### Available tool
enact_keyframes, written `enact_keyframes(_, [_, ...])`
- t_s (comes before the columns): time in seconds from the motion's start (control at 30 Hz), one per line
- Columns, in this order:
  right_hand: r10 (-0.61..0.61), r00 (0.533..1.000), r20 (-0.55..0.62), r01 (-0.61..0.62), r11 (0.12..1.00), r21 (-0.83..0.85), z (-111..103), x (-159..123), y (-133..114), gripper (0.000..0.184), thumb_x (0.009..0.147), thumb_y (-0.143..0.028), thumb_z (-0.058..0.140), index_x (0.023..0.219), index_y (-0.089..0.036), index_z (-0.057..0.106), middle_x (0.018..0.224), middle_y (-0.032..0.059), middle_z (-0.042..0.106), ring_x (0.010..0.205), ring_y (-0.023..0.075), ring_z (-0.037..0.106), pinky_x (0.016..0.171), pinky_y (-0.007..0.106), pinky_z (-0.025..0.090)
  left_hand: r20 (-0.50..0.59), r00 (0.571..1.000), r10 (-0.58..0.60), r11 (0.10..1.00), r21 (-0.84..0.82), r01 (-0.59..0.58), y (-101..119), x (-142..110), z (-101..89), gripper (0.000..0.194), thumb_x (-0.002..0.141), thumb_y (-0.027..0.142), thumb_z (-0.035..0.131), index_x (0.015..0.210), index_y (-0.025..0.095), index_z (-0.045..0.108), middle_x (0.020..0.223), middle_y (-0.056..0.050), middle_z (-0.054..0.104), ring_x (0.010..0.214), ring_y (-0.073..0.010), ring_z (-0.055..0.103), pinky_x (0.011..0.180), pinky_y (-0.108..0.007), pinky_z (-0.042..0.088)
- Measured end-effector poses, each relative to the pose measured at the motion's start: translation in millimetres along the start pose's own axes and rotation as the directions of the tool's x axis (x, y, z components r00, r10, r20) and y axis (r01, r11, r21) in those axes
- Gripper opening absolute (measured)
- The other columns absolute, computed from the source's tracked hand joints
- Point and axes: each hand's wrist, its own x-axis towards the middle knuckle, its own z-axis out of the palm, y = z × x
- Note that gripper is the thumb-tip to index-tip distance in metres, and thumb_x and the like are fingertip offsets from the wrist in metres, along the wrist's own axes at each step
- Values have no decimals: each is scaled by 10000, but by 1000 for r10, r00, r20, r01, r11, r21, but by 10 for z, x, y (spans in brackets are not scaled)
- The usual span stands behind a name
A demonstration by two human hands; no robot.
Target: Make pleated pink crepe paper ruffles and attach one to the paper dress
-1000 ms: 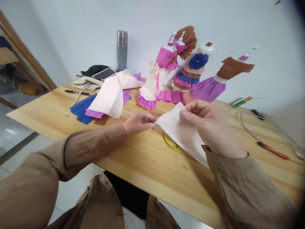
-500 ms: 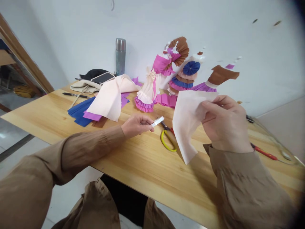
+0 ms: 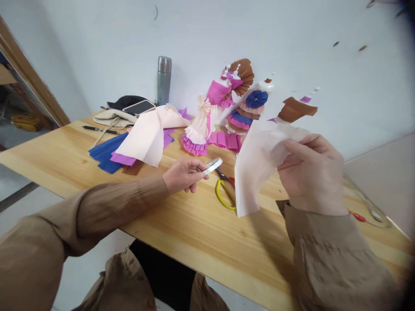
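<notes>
My right hand (image 3: 313, 172) is closed on the upper edge of a pale cream crepe paper sheet (image 3: 256, 168), holding it up above the wooden table (image 3: 181, 229) so it hangs down. Resting on the table, my left hand (image 3: 183, 175) pinches a small white roll of tape (image 3: 213, 165) between thumb and fingers. Yellow-handled scissors (image 3: 225, 192) lie on the table between the two hands, partly behind the sheet.
Folded crepe sheets in cream, purple and blue (image 3: 136, 142) lie at the back left. Ruffled paper dresses in pink, brown and blue (image 3: 233, 108) lean on the wall. A steel flask (image 3: 164, 80), a phone on a bag (image 3: 139, 106), a pen (image 3: 97, 128) and a red tool (image 3: 358, 216) are also there.
My right hand has lifted the cream sheet off the table and away from my left hand. My left hand, which touched the sheet's corner, now holds the tape roll alone.
</notes>
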Motion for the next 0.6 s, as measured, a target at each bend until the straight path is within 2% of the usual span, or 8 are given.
enact_keyframes(0.2, [100,994,-42,-97,993,61,5,23,-11,220,610,34,591,584,-161,491,564,-31,571,503,91,559,458,186,439,-22,999,-23,999,-46,22,15,17,-11,38,823,121,610,842,94,629,484,73,563,340,-51,513,347,-140,411])
enact_keyframes(0.33, [57,998,-40,-51,989,136,-26,65,-22,232,651,50,550,582,-160,480,601,-32,566,549,71,570,494,172,453,-28,999,-38,995,-89,36,17,28,-3,23,821,117,620,834,97,621,521,50,606,365,-75,568,349,-150,431])
enact_keyframes(0.43, [-88,996,-15,90,977,192,-21,41,-69,236,625,45,552,568,-172,478,580,-52,520,529,46,539,531,165,467,10,999,-46,993,-107,46,8,25,-1,58,820,146,652,826,100,617,530,30,628,392,-91,604,369,-151,445])
enact_keyframes(0.5, [-250,968,32,237,948,212,20,-57,-122,234,620,24,579,593,-191,491,587,-65,498,561,53,561,617,198,517,35,998,-56,992,-114,60,-5,22,-4,69,828,155,655,824,96,619,518,23,624,427,-99,629,395,-146,460])
enact_keyframes(0.57, [-443,893,82,422,886,192,85,-241,-167,217,670,-27,626,670,-220,524,743,-45,599,794,107,660,821,310,566,40,996,-74,986,-144,79,-27,28,-11,87,823,159,675,836,93,620,564,9,646,463,-103,650,418,-151,474])
enact_keyframes(0.6, [-514,843,156,492,856,159,120,-362,-175,208,691,-60,644,694,-234,531,864,-33,658,916,140,673,885,363,565,35,996,-82,981,-174,87,-42,37,-17,110,811,165,697,842,94,619,618,-3,671,474,-102,654,428,-160,482])
